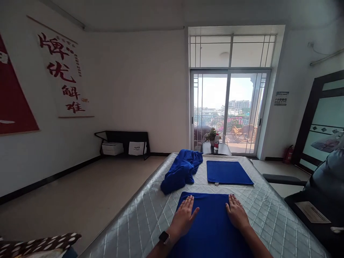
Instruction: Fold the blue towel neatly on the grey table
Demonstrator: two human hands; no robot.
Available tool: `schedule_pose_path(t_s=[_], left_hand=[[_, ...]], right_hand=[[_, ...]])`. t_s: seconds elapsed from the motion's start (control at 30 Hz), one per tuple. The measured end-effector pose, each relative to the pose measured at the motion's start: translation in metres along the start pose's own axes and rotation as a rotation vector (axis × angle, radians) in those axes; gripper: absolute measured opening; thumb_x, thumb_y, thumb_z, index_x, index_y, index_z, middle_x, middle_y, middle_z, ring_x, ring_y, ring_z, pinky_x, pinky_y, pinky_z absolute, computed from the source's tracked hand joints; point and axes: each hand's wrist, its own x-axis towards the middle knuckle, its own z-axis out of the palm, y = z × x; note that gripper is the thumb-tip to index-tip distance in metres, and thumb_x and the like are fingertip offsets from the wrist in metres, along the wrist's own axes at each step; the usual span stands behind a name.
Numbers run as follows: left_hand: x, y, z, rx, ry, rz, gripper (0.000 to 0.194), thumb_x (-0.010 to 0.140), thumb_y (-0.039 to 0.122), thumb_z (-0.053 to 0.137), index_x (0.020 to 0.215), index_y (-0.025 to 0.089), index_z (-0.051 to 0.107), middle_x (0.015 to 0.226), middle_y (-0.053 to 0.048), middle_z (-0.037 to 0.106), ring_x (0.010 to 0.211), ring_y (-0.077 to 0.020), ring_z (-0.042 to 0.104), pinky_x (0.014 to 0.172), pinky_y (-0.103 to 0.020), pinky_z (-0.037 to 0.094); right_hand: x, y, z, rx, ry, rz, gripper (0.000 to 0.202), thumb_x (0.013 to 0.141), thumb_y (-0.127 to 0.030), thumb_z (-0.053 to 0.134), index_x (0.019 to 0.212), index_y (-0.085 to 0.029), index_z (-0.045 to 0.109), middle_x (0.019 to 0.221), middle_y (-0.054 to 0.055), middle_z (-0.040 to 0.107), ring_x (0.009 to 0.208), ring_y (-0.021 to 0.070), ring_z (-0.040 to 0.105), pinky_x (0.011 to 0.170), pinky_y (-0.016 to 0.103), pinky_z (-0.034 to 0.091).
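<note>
A blue cloth [211,222] lies spread flat on the bed-like quilted surface in front of me. My left hand [184,214] rests on its left side near the far edge, fingers stretched and thumb apart. On the far right corner lies my right hand [237,211], also flat with fingers out. Beyond them sits a second blue cloth [228,172], a flat rectangle with a small white tag at its near edge. To its left is a crumpled heap of blue cloth [181,170].
The silver quilted cover [129,218] reaches past both arms. Behind its far end stand a small table [223,149] and a bottle [216,141]. A black chair [322,193] is close on the right. A patterned cushion [40,245] shows at lower left, and a black rack [123,138] stands by the wall.
</note>
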Motion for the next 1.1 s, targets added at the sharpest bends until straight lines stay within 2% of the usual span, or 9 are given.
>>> schedule_pose_path(t_s=[0.13,0.27,0.33,0.4,0.5,0.6,0.87,0.97,1.1], left_hand=[[0.031,0.071,0.02,-0.076,-0.082,0.291,0.073,0.101,0.06,0.016,0.154,0.013,0.036,0.159,-0.014,0.037,0.149,-0.0249,0.028,0.123,-0.044,0.023],[0.074,0.137,0.047,-0.123,-0.116,0.404,0.061,0.101,0.058,0.033,0.152,0.027,0.038,0.162,-0.011,0.033,0.148,-0.0279,0.03,0.122,-0.05,0.021],[0.087,0.154,0.058,-0.119,-0.116,0.41,0.058,0.098,0.058,0.046,0.149,0.031,0.041,0.163,-0.009,0.031,0.146,-0.0307,0.032,0.121,-0.057,0.02],[0.092,0.156,0.065,-0.115,-0.115,0.395,0.058,0.098,0.057,0.047,0.149,0.03,0.041,0.162,-0.01,0.031,0.145,-0.0318,0.033,0.12,-0.059,0.02],[0.086,0.137,0.068,-0.11,-0.096,0.299,0.065,0.102,0.056,0.026,0.155,0.02,0.033,0.162,-0.015,0.032,0.149,-0.0294,0.026,0.122,-0.054,0.02],[0.075,0.099,0.058,-0.071,-0.068,0.134,0.074,0.101,0.057,0.009,0.155,0.012,0.031,0.161,-0.014,0.032,0.152,-0.0269,0.02,0.123,-0.05,0.019],[0.038,-0.017,0.014,0.049,-0.016,-0.137,0.086,0.097,0.067,0.007,0.153,0.007,0.033,0.161,-0.016,0.031,0.151,-0.0267,0.023,0.123,-0.045,0.021],[0.028,-0.036,0.01,0.044,0.004,-0.17,0.089,0.097,0.068,0.006,0.153,0.005,0.032,0.161,-0.016,0.03,0.151,-0.0257,0.023,0.123,-0.043,0.021],[0.026,-0.039,0.011,0.024,0.009,-0.171,0.092,0.096,0.07,0.005,0.153,0.003,0.031,0.162,-0.017,0.026,0.151,-0.0259,0.023,0.123,-0.042,0.021]], right_hand=[[0.002,0.004,0.006,-0.002,0.022,-0.014,0.066,0.098,-0.038,0.022,0.155,-0.006,0.028,0.163,0.011,0.025,0.151,0.0203,0.018,0.123,0.038,0.016],[0.002,0.014,0.016,-0.035,0.05,-0.068,0.063,0.093,-0.025,0.027,0.154,-0.012,0.033,0.162,0.007,0.027,0.151,0.0196,0.019,0.122,0.038,0.017],[0.003,0.018,0.02,-0.048,0.048,-0.072,0.064,0.091,-0.022,0.029,0.154,-0.011,0.032,0.162,0.006,0.028,0.15,0.0184,0.02,0.123,0.035,0.017],[0.004,0.019,0.021,-0.033,0.045,-0.069,0.065,0.091,-0.024,0.029,0.154,-0.01,0.032,0.162,0.007,0.027,0.15,0.0189,0.02,0.123,0.035,0.017],[0.005,0.015,0.018,0.023,0.048,-0.041,0.064,0.094,-0.029,0.026,0.154,-0.007,0.031,0.162,0.01,0.027,0.151,0.0211,0.019,0.123,0.038,0.017],[0.005,0.009,0.013,0.042,0.034,-0.005,0.066,0.097,-0.035,0.021,0.154,-0.004,0.029,0.162,0.013,0.027,0.151,0.0217,0.019,0.123,0.04,0.016],[0.006,0.006,0.009,0.035,0.025,0.011,0.067,0.096,-0.036,0.02,0.154,-0.004,0.03,0.162,0.011,0.028,0.151,0.02,0.019,0.123,0.039,0.015],[0.006,0.007,0.009,0.034,0.017,0.027,0.067,0.096,-0.037,0.021,0.154,-0.005,0.03,0.162,0.011,0.028,0.151,0.0201,0.019,0.123,0.039,0.015],[0.007,0.009,0.01,0.021,0.024,0.029,0.068,0.095,-0.037,0.02,0.154,-0.005,0.031,0.162,0.011,0.027,0.151,0.0205,0.02,0.122,0.039,0.017]])
